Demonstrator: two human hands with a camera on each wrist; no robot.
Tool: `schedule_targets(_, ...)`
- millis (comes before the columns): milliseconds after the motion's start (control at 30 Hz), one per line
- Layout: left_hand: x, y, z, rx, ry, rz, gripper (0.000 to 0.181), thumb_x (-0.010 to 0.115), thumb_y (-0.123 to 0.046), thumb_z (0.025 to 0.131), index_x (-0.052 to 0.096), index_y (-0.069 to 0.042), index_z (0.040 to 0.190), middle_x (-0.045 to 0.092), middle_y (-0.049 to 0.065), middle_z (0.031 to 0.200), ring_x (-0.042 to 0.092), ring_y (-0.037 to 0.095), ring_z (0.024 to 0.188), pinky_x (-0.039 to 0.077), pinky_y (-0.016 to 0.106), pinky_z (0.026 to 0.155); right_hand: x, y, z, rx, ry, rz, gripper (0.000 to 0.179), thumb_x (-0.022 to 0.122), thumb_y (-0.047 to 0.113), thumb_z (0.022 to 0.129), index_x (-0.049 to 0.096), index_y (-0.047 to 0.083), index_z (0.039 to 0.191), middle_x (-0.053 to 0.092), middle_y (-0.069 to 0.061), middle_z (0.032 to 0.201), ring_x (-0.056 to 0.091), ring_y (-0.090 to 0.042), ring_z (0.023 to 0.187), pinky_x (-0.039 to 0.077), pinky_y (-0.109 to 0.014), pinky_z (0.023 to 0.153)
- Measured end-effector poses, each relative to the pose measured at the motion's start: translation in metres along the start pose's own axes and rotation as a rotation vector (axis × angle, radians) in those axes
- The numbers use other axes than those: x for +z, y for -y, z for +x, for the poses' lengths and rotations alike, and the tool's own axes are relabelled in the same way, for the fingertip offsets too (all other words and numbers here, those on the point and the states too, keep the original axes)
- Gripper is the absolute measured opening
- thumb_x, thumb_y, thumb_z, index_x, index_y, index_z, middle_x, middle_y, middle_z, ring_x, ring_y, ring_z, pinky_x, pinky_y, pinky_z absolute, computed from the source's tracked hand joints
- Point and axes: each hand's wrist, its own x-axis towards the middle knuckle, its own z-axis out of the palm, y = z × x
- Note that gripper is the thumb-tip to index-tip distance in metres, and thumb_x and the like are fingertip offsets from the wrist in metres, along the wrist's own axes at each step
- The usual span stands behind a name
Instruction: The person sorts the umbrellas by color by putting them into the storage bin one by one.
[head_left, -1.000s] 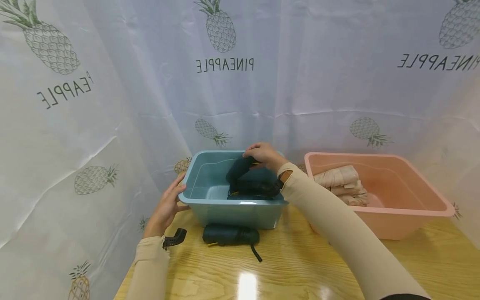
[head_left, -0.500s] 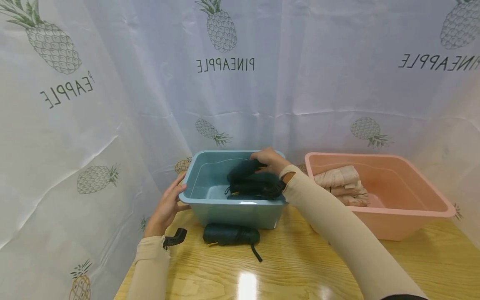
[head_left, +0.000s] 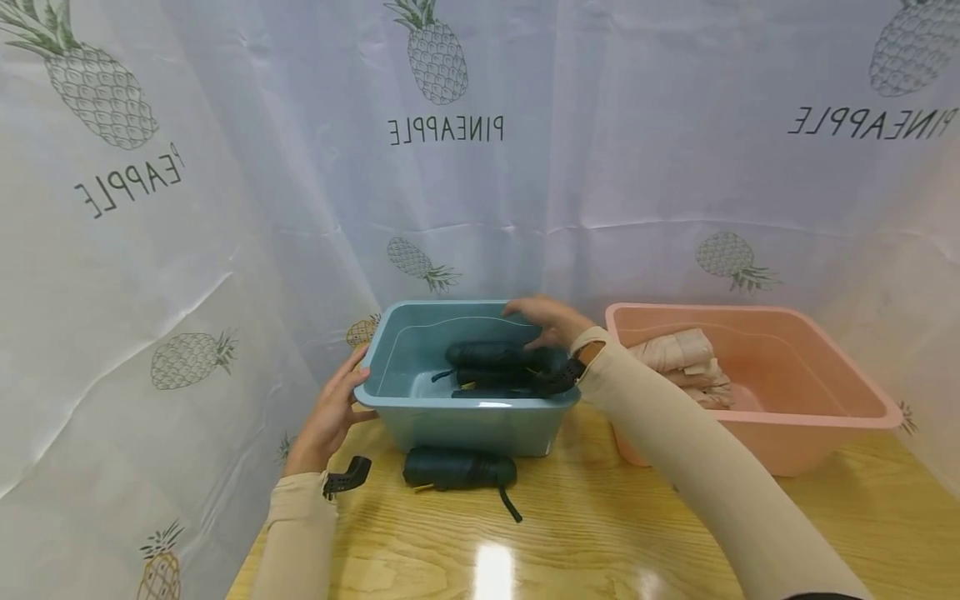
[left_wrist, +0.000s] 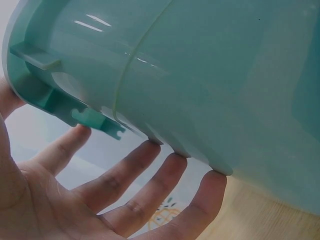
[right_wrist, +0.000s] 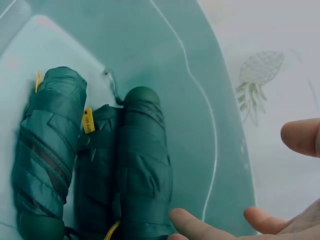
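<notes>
Several dark green folded umbrellas lie side by side in the blue-green plastic bin (head_left: pixel 472 433). Seen from the right wrist, the nearest umbrella (right_wrist: pixel 145 165) is beside the long wall, a flatter umbrella (right_wrist: pixel 96 175) is in the middle, and another umbrella (right_wrist: pixel 47 155) is farther left. My right hand (head_left: pixel 551 321) hovers over the bin's right end, fingers spread and holding nothing, one fingertip right by the nearest umbrella. Extended fingertips of my left hand (head_left: pixel 330 417) touch the bin's outer left wall. One more umbrella (head_left: pixel 457 468) rests on the table before the bin.
A pink bin (head_left: pixel 795 446) stands to the right, with beige rolled bundles (head_left: pixel 675 350) at its left end. Both bins are on a wooden table (head_left: pixel 600 542). A white pineapple-print curtain (head_left: pixel 630 183) hangs close behind and along the left.
The umbrella in my right hand has been lowered, laid flat over the others in the bin and let go. That hand has opened and moved slightly right. My left hand stays put.
</notes>
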Motion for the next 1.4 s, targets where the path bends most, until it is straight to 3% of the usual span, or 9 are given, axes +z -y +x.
schedule_targets(233, 0.001, 0.001, 0.0, -0.007, 0.0, 0.0, 0.062, 0.045, -0.044, 0.109, 0.021, -0.032, 0.165, 0.008, 0.005, 0.173, 0.031, 0.046, 0.15, 0.043, 0.073, 0.104, -0.002, 0.005, -0.013, -0.006, 0.042, 0.002, 0.073, 0.056, 0.025, 0.104, 0.019, 0.005, 0.163, 0.009, -0.019, 0.171, 0.021, -0.046, 0.154, 0.035, -0.055, 0.12)
schedule_targets(367, 0.001, 0.002, 0.001, -0.009, 0.002, 0.0, 0.062, 0.045, -0.044, 0.109, 0.021, -0.032, 0.165, 0.009, 0.005, 0.173, 0.03, 0.045, 0.151, 0.042, 0.073, 0.104, -0.003, 0.011, -0.023, -0.056, 0.08, -0.025, 0.073, 0.054, 0.025, 0.105, 0.016, 0.004, 0.163, 0.016, -0.022, 0.169, 0.03, -0.047, 0.151, 0.034, -0.053, 0.122)
schedule_targets(533, 0.002, 0.001, 0.002, -0.012, -0.003, -0.002, 0.061, 0.045, -0.043, 0.109, 0.022, -0.033, 0.164, 0.01, 0.005, 0.173, 0.031, 0.045, 0.15, 0.043, 0.072, 0.104, -0.002, 0.017, -0.043, -0.173, 0.129, -0.077, 0.054, 0.051, 0.023, 0.107, 0.033, 0.001, 0.153, 0.033, -0.022, 0.16, 0.043, -0.044, 0.143, 0.04, -0.052, 0.118)
schedule_targets(667, 0.002, -0.001, 0.002, -0.017, -0.006, 0.002, 0.061, 0.046, -0.043, 0.109, 0.022, -0.034, 0.164, 0.015, 0.007, 0.171, 0.033, 0.044, 0.149, 0.043, 0.072, 0.104, 0.003, 0.013, -0.067, -0.336, 0.133, -0.162, 0.039, 0.052, 0.019, 0.107, 0.047, -0.001, 0.14, 0.049, -0.021, 0.145, 0.056, -0.039, 0.13, 0.049, -0.05, 0.11)
schedule_targets(867, 0.001, -0.004, 0.003, -0.011, -0.006, 0.009, 0.06, 0.045, -0.044, 0.109, 0.022, -0.035, 0.164, 0.021, 0.012, 0.168, 0.034, 0.046, 0.148, 0.043, 0.072, 0.104, 0.016, -0.017, -0.101, -0.673, 0.097, -0.278, 0.022, 0.059, 0.011, 0.103, 0.061, 0.001, 0.122, 0.062, -0.018, 0.12, 0.066, -0.028, 0.103, 0.058, -0.041, 0.092)
schedule_targets(1000, 0.001, -0.004, 0.003, -0.018, -0.006, 0.003, 0.06, 0.044, -0.044, 0.109, 0.022, -0.034, 0.164, 0.019, 0.012, 0.169, 0.034, 0.046, 0.148, 0.042, 0.073, 0.105, 0.022, -0.04, -0.121, -0.822, 0.157, -0.281, 0.012, 0.063, 0.008, 0.101, 0.065, 0.005, 0.113, 0.065, -0.012, 0.106, 0.066, -0.023, 0.091, 0.057, -0.03, 0.081)
schedule_targets(1233, 0.002, -0.004, 0.001, -0.01, 0.0, -0.001, 0.059, 0.043, -0.043, 0.11, 0.021, -0.034, 0.164, 0.021, 0.012, 0.168, 0.034, 0.046, 0.147, 0.042, 0.072, 0.104, 0.03, -0.078, -0.139, -0.89, 0.253, -0.409, 0.009, 0.063, 0.013, 0.103, 0.065, 0.015, 0.112, 0.067, -0.001, 0.102, 0.064, -0.011, 0.091, 0.057, -0.03, 0.08)
schedule_targets(1400, 0.002, -0.002, 0.0, -0.007, 0.003, 0.002, 0.059, 0.043, -0.044, 0.11, 0.021, -0.035, 0.164, 0.019, 0.011, 0.169, 0.033, 0.046, 0.148, 0.043, 0.072, 0.104, 0.037, -0.103, -0.134, -0.834, 0.319, -0.473, 0.013, 0.063, 0.02, 0.103, 0.065, 0.017, 0.116, 0.069, 0.001, 0.105, 0.066, -0.007, 0.095, 0.058, -0.029, 0.083)
